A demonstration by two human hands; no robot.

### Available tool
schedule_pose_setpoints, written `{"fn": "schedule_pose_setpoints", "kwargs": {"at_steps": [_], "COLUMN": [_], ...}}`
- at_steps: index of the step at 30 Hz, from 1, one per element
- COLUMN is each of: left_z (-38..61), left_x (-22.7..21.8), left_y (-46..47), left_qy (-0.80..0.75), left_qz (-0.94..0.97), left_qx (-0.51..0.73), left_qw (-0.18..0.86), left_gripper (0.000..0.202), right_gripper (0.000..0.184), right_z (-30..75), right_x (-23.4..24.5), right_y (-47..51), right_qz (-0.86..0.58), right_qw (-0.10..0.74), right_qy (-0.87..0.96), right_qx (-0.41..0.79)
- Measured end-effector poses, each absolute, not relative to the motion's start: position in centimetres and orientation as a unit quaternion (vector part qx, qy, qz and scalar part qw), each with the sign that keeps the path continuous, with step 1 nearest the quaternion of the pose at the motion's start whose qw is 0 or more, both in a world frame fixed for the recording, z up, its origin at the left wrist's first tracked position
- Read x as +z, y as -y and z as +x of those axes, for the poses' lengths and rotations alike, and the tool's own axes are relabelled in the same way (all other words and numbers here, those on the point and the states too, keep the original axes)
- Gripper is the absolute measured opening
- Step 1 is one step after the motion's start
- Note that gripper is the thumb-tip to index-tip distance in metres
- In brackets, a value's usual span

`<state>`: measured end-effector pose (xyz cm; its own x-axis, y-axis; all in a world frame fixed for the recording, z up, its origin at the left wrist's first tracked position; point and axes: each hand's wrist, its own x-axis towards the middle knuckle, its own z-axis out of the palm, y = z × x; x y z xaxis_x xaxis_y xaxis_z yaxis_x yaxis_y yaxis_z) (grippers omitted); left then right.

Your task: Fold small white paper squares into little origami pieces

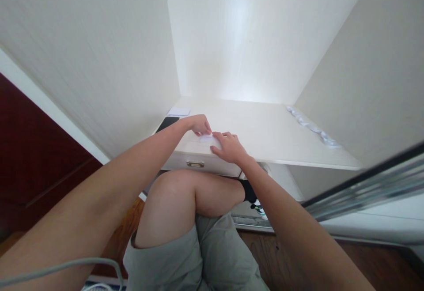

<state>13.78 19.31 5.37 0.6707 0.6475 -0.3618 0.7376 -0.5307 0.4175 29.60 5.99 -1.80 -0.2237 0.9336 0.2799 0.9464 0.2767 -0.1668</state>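
Note:
A small piece of white paper (206,138) lies on the white shelf (258,127) near its front edge. My left hand (200,124) is closed at the far edge of this paper, fingers curled and pinched together. From the right, my right hand (229,146) rests with its fingers stretched out and thumb apart, the fingertips at the paper's right side. The two hands' fingertips nearly meet. Any folds in the paper are too small to make out.
Left of my hands lie a flat black object (167,123), partly behind my forearm, and white paper (179,111). A twisted white strip (311,126) runs along the right wall. Below the shelf is a drawer with a metal handle (195,164). My raised leg (198,194) is close in front.

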Motion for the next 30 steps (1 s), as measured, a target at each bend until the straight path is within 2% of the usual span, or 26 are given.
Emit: {"fn": "schedule_pose_setpoints", "kwargs": {"at_steps": [7, 12, 16, 20, 22, 26, 30], "left_z": [15.0, 15.0, 14.7, 14.3, 14.0, 12.9, 11.8], "left_x": [4.5, 4.4, 4.5, 2.7, 1.2, -1.2, -1.8], "left_y": [-20.3, -20.5, -19.5, -15.2, -12.1, -6.3, -3.0], "left_qy": [-0.482, -0.515, -0.494, -0.43, -0.392, -0.333, -0.313], "left_qz": [0.787, 0.72, 0.681, 0.634, 0.6, 0.546, 0.518], "left_qx": [-0.061, 0.004, 0.114, 0.3, 0.385, 0.47, 0.502], "left_qw": [0.381, 0.466, 0.528, 0.568, 0.581, 0.608, 0.618], "left_gripper": [0.039, 0.04, 0.038, 0.028, 0.029, 0.041, 0.034], "right_gripper": [0.056, 0.056, 0.055, 0.05, 0.048, 0.039, 0.029], "right_z": [29.7, 29.8, 30.7, 31.3, 31.1, 29.4, 27.7], "right_x": [-2.4, -2.9, -3.2, -3.5, -3.6, -3.2, -1.9], "right_y": [-6.2, -6.5, -7.0, -7.0, -6.3, -3.1, 0.4], "right_qz": [-0.585, -0.573, -0.583, -0.582, -0.56, -0.521, -0.49], "right_qw": [0.202, 0.262, 0.368, 0.491, 0.529, 0.566, 0.559], "right_qy": [0.785, 0.776, 0.723, 0.644, 0.63, 0.627, 0.658], "right_qx": [-0.007, 0.024, 0.041, 0.074, 0.102, 0.124, 0.119]}}
